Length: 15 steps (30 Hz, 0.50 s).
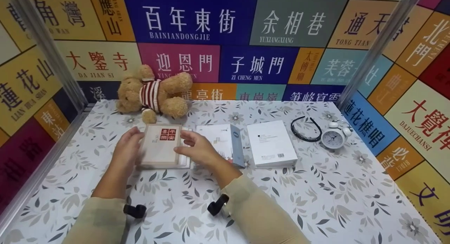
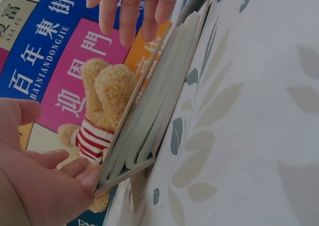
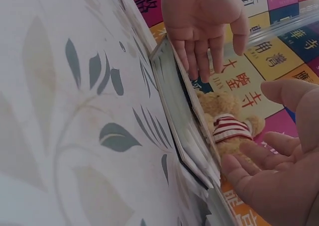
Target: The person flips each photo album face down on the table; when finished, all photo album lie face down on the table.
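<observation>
1. Head view: a beige book (image 1: pixel 160 145) with a red seal-style label lies on the floral tablecloth (image 1: pixel 316 194), on top of another white book. The left hand (image 1: pixel 124 151) touches its left edge and the right hand (image 1: pixel 197 149) its right edge. Both hands have straight, relaxed fingers that bracket the cover rather than clamp it, as if squaring it on the one beneath. To the right lie a white book with a blue spine (image 1: pixel 225 142) and a white box-like book (image 1: pixel 271 143) with a barcode, then a black headband (image 1: pixel 305 129) and a white alarm clock (image 1: pixel 334 135). A teddy bear (image 1: pixel 153 92) in a striped top sits at the back wall, whose panels read "BAINIANDONGJIE", "ZI CHENG MEN" and "YUXIANGXIANG".

2. Left wrist view: the book (image 2: pixel 149 121) shows its page edges, with the cover slightly raised. The left hand's fingertips (image 2: pixel 87 173) rest at its near corner, and the right hand's fingers (image 2: pixel 129 9) hang spread at the far edge.

3. Right wrist view: the book's edge (image 3: pixel 184 126) runs between the two loosely spread hands. Whether the right fingertips (image 3: pixel 234 166) press on it I cannot tell.
</observation>
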### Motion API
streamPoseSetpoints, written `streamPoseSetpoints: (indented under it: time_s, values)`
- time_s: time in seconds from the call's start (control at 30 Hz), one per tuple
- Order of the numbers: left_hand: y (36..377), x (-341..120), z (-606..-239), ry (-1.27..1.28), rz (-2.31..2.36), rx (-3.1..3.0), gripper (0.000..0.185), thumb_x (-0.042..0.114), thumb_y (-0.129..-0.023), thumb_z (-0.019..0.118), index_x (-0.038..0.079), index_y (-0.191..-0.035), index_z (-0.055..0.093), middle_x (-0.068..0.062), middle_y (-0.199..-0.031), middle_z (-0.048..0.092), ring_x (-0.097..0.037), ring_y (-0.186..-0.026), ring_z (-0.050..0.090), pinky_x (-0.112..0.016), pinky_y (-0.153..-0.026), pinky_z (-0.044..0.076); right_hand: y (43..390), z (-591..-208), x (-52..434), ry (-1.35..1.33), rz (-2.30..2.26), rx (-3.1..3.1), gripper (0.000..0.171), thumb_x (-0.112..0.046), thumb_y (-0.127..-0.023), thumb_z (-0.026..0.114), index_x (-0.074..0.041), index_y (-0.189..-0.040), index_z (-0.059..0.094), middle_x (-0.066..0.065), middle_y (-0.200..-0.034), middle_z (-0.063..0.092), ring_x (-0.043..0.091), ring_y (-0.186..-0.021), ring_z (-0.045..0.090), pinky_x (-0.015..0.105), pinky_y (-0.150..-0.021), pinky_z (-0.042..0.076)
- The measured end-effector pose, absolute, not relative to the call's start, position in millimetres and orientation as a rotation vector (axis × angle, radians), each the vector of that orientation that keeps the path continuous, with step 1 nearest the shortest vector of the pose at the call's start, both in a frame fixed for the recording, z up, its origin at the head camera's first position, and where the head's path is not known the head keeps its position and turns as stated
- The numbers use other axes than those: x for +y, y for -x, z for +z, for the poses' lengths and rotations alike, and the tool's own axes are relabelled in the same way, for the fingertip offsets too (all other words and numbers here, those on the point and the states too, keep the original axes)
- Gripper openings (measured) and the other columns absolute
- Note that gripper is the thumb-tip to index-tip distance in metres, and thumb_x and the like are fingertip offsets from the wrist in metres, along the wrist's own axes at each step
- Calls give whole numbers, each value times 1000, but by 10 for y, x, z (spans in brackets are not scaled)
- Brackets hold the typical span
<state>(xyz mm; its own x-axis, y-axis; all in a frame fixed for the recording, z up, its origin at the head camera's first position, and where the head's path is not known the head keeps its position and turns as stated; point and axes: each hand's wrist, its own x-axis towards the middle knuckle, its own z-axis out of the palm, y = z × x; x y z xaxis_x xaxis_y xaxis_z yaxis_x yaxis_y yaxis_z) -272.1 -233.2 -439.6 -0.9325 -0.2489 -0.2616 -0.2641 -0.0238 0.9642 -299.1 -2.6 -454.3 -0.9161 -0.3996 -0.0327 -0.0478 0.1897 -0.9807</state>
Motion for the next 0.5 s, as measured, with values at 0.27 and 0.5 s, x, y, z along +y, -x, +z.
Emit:
streamPoseSetpoints:
  time_s: [0.27, 0.5]
  values:
    - [2757, -2410, -4552, 554, 1917, 2234, 68, 37, -101, 47, 19, -160, 16, -1, -166, 22, -20, -146, 29, -35, -111, 36, 2909, -4583, -50, 343, -1699, 2114, 80, -31, -81, 81, -19, -149, 44, -1, -157, 41, 24, -147, 37, 37, -121, 31]
    - [2763, -2429, -4625, 456, 1744, 2322, 70, 17, -99, 48, 15, -160, 13, -9, -164, 26, -24, -141, 39, -40, -115, 39, 2827, -4591, -72, 467, -1550, 2189, 82, -37, -82, 79, -20, -152, 40, 1, -155, 44, 19, -145, 39, 35, -122, 30]
